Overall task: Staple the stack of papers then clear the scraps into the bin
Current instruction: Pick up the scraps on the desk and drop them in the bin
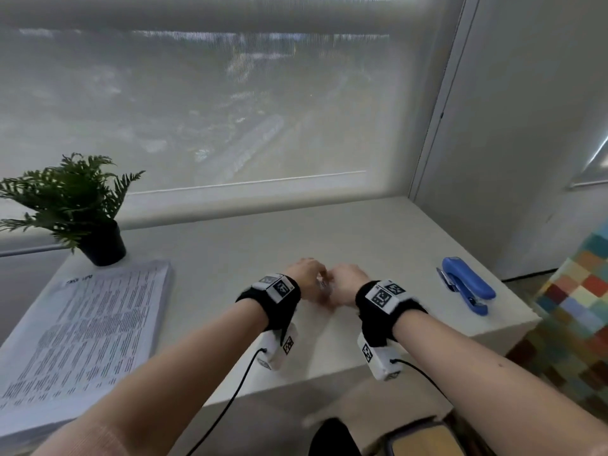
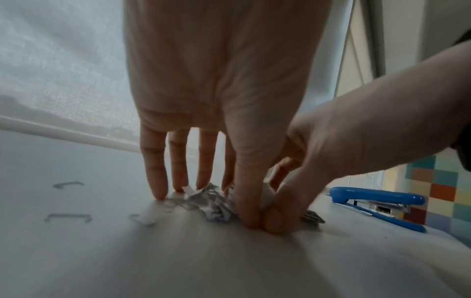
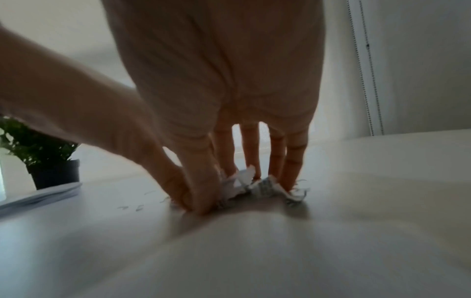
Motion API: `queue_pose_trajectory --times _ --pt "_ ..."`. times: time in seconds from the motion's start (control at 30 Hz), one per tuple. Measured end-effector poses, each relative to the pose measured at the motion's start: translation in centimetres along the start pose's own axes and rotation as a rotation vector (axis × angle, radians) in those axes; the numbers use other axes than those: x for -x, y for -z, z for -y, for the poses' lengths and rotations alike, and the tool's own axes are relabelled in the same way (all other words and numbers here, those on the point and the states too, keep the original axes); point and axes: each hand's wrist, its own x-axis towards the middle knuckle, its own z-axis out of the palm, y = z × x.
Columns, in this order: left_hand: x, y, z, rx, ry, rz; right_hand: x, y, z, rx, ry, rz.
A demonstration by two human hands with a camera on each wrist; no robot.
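Small crumpled paper scraps lie mid-table, fenced in by both hands. My left hand stands on its straight fingertips on the scraps' left and far side. Its thumb touches the right thumb in front. My right hand does the same from the right, with its fingers upright against the scraps. In the head view the left hand and right hand meet and hide the scraps. The printed paper stack lies at the left. The blue stapler lies at the right.
Loose bent staples lie on the white table left of the hands. A potted fern stands behind the stack. Below the front edge is a dark-rimmed yellowish object. A checkered surface is at the right.
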Motion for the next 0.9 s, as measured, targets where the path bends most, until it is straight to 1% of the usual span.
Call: queue_pose_trajectory --times 0.13,0.23,0.37,0.47,0.53,0.63,0.7,0.8,0.9 --pt "0.4 -0.1 -0.7 0.055 0.063 -0.063 -0.3 -0.4 0.0 -0.071 -0.062 -0.105" --pt "0.6 0.0 -0.7 0.072 0.092 -0.084 -0.5 -0.5 -0.6 -0.135 -0.104 -0.144" --pt "1.1 0.4 0.0 0.145 0.123 -0.142 -0.6 -0.8 -2.0 -0.301 -0.175 -0.229" --pt "2.0 1.1 0.0 0.211 0.141 -0.22 -0.5 -0.7 -2.9 -0.543 -0.241 -0.315" --pt "2.9 1.6 -0.1 0.254 0.146 -0.269 -0.4 -0.7 -3.3 -0.764 -0.294 -0.361" --pt "4.3 2.2 -0.5 0.298 0.146 -0.316 0.2 -0.7 -3.5 -1.101 -0.368 -0.384" --pt "5.2 2.5 -0.6 0.323 0.146 -0.332 1.0 -0.6 -3.3 -1.284 -0.354 -0.367" --pt "6.1 2.7 -0.5 0.38 0.156 -0.347 2.6 -0.3 -3.0 -1.536 -0.292 -0.354" --pt "6.3 2.7 -0.4 0.505 0.196 -0.306 4.0 -0.4 -3.1 -1.748 -0.289 -0.36"
